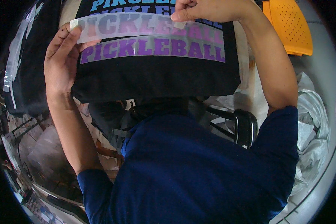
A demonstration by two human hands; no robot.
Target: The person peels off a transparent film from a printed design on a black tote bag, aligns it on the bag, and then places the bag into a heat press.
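A black garment [153,80] lies flat in front of me, printed with rows of blue and purple lettering. Over the lettering stretches a translucent film strip [130,27], lifted off the fabric. My left hand [63,56] pinches the strip's left end between thumb and fingers. My right hand [209,10] pinches its right end near the top of the picture. Both forearms reach up from my dark blue shirt.
A second black garment [26,63] with pale film lies at the left. An orange perforated plastic piece [289,26] sits at the upper right. Crumpled white sheets [312,123] pile at the right, a black chair arm [244,127] beside them. Brown clutter [37,149] fills the lower left.
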